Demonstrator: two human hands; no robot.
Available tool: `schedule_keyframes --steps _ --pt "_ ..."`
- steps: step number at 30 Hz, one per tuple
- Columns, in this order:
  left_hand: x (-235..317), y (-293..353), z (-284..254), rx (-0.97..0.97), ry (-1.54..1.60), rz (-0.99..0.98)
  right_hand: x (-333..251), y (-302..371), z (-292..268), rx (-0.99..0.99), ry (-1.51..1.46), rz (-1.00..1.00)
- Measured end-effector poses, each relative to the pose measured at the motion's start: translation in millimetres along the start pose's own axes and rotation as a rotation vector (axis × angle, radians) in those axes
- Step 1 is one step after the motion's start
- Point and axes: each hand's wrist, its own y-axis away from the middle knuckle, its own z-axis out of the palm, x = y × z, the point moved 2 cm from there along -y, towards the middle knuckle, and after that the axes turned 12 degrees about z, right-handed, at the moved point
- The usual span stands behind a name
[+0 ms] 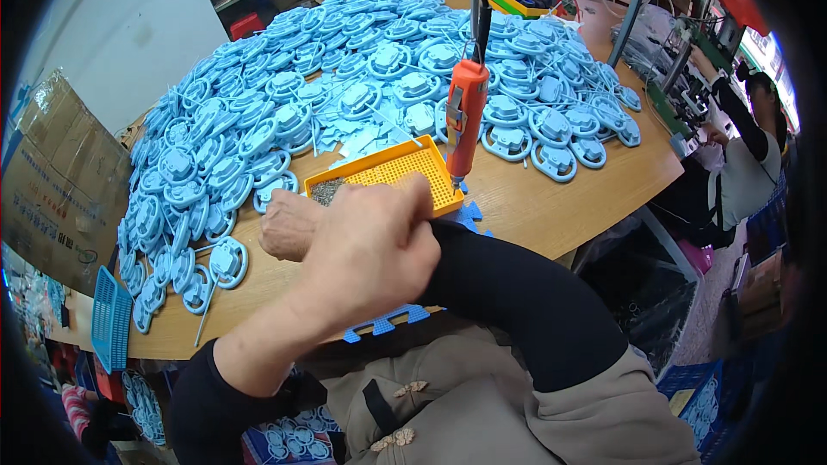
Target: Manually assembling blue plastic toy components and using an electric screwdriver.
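My arms cross over the near part of the table. My left hand (375, 228) lies across my right wrist, its fingers curled on the cuff of the black sleeve (508, 280) of my right arm. Beyond it, to the left, my right hand (289, 224) shows as a bent, closed shape; its fingertips are hidden. Just past both hands is a yellow tray (388, 159) with a perforated bottom and small metal screws (326, 191) at its left end. An orange electric screwdriver (466, 116) hangs upright at the tray's right end.
A large heap of light-blue plastic oval parts (357, 99) covers the far and left table (551, 211). Blue foam matting (469, 217) lies by the tray. A blue basket (110, 319) and cardboard box (65, 181) stand left. Another person (745, 164) works at the right.
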Motion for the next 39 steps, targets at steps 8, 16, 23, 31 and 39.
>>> schedule_keyframes --steps 8,16,23,31,39 --pt "-27.7 2.9 -1.4 -0.224 0.132 -0.200 -25.6 2.4 5.4 -0.038 -0.043 -0.051" --pt "-23.4 5.3 0.2 -0.318 0.091 -0.058 -35.1 1.0 19.5 -0.090 -0.078 -0.082" --pt "14.7 -19.8 24.6 -0.436 -0.073 0.415 -41.8 0.7 25.4 -0.131 -0.097 -0.097" --pt "15.5 -16.9 35.5 -0.443 -0.286 0.612 -29.1 22.6 20.5 -0.205 -0.082 -0.071" --pt "41.2 -20.8 50.0 -0.211 0.467 0.308 -32.3 31.2 22.1 -0.259 -0.104 -0.065"
